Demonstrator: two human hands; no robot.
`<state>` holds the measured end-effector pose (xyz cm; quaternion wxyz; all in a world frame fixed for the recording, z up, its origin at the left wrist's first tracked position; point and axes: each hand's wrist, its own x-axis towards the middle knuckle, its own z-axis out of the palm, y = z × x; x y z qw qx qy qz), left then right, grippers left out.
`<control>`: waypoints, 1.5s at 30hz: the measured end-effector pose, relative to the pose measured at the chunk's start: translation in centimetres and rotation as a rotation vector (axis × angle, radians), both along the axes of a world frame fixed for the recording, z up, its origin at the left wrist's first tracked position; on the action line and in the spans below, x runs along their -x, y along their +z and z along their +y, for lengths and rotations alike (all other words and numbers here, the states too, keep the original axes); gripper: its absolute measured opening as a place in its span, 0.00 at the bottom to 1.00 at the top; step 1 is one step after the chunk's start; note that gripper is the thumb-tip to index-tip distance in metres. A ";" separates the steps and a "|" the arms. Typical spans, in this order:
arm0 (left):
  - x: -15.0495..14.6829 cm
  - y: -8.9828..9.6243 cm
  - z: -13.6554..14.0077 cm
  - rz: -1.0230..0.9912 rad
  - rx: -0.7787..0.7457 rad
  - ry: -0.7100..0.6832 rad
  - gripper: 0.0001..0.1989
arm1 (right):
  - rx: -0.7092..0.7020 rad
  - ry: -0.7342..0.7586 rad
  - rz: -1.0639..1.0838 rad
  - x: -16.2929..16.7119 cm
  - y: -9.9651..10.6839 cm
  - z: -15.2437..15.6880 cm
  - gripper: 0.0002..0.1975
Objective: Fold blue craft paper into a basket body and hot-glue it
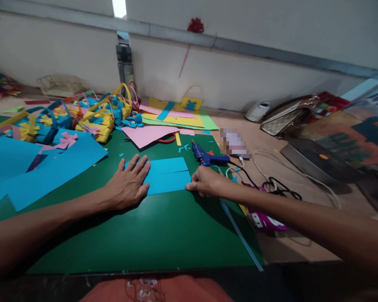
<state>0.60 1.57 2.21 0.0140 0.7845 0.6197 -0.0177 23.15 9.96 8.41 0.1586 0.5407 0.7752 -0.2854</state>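
Observation:
A piece of bright blue paper (166, 175) lies flat on the green board, with a slit or flap line running in from its right side. My left hand (126, 184) rests palm down over its left end, fingers spread. At the opposite end my right hand (203, 181) is closed, thumb and fingers pinching the paper's right edge. Just beyond that hand lies a blue hot glue gun (208, 156), its nozzle toward the back left. A clear glue stick (241, 235) slants across the board's right edge.
Small paper baskets (97, 121) crowd the back left, behind large blue sheets (63, 167). A pink sheet (148, 135) partly covers red-handled scissors (167, 139). To the right are a phone (235, 142), cables, a purple power strip (266, 221) and a handbag (286, 115).

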 end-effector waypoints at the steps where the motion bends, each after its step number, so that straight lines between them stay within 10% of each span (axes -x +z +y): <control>1: 0.0 0.0 0.0 -0.001 -0.002 0.000 0.30 | -0.008 -0.001 -0.001 -0.2 0.0 0.0 0.16; 14: 0.2 0.0 -0.4 -0.041 0.001 -0.017 0.29 | -0.171 0.127 -0.051 -1.3 1.5 -0.1 0.13; 27: 0.3 -0.2 -0.5 -0.017 0.027 -0.012 0.30 | -0.032 0.300 0.176 10.0 -0.8 0.9 0.09; 45: 0.5 0.3 -0.5 -0.009 -0.041 -0.017 0.30 | -0.401 0.320 0.062 1.0 1.1 1.3 0.06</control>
